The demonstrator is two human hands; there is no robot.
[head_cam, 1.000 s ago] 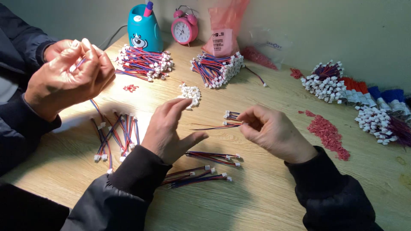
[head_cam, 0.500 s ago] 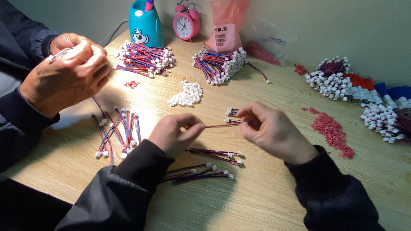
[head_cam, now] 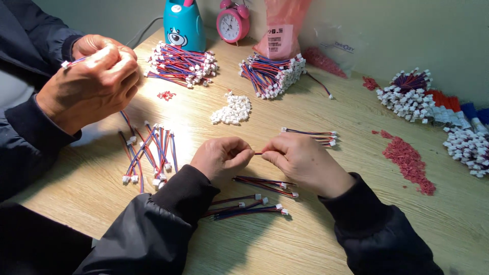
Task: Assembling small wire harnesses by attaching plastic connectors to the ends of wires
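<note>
From the head camera, the person's left hand [head_cam: 222,158] and right hand [head_cam: 304,162] meet over the wooden table [head_cam: 351,117], fingertips almost touching. Both are closed in a pinch on a short red wire [head_cam: 258,152], only a sliver of which shows between them; whether a small part is hidden inside either pinch cannot be told.

The step in hand looks like joining or seating the wire's end into something small. By that reading, the next move calls for a fine, steady push with the two pinches kept in line, since the piece is tiny and mostly covered by the fingers.

Near the wrists lie finished leads [head_cam: 244,204], red and blue with white plugs, and another few [head_cam: 311,135] just beyond the right hand. A little heap of loose white plugs [head_cam: 232,109] sits farther up the table, and red bits [head_cam: 410,162] are spread to the right.

At upper left a co-worker's hands [head_cam: 91,76] are clenched around a wire of their own, above a fan of leads [head_cam: 147,153].

At the back edge stands a pink plastic bag [head_cam: 285,25] bearing a pale rectangular label with dark print, with a clear bag [head_cam: 338,48] to its right. A pink alarm clock [head_cam: 233,24] and a teal cartoon-faced holder [head_cam: 182,24] stand to its left.
</note>
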